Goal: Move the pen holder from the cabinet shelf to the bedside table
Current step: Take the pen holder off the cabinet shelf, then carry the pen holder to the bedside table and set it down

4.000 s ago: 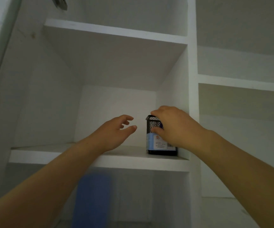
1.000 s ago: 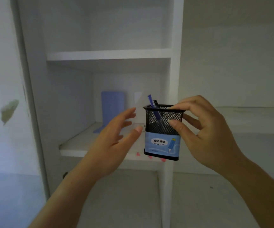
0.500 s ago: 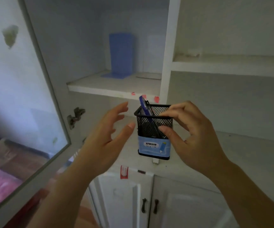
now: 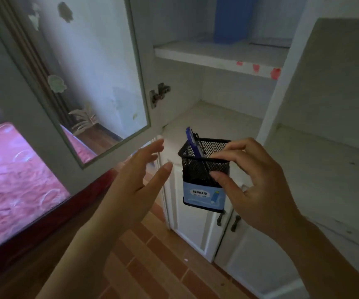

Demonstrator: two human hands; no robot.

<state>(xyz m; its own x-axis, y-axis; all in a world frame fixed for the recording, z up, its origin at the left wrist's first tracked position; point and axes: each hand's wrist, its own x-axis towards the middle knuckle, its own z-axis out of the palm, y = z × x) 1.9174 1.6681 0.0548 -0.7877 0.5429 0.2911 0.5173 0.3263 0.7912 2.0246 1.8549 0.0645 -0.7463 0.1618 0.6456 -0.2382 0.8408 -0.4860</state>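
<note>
The pen holder (image 4: 202, 192) is a black mesh cup with a pale blue label around its lower half; a blue pen (image 4: 192, 141) sticks out of it. My right hand (image 4: 258, 186) grips its right rim between thumb and fingers and holds it upright in the air, in front of the white cabinet (image 4: 316, 104). A short way left of the holder, my left hand (image 4: 135, 186) hovers with fingers spread, touching nothing. The bedside table is not in view.
The cabinet's glass door (image 4: 83, 78) stands swung open at the left. A blue bookend (image 4: 232, 18) sits on the upper shelf. Below are shut lower doors with dark handles (image 4: 228, 220). A bed with a pink mattress (image 4: 12, 180) lies at the left, over brick-patterned floor (image 4: 152, 266).
The holder has come off the shelf and been carried downward in my right hand. My view has tilted down, bringing the open door, bed and floor into sight.
</note>
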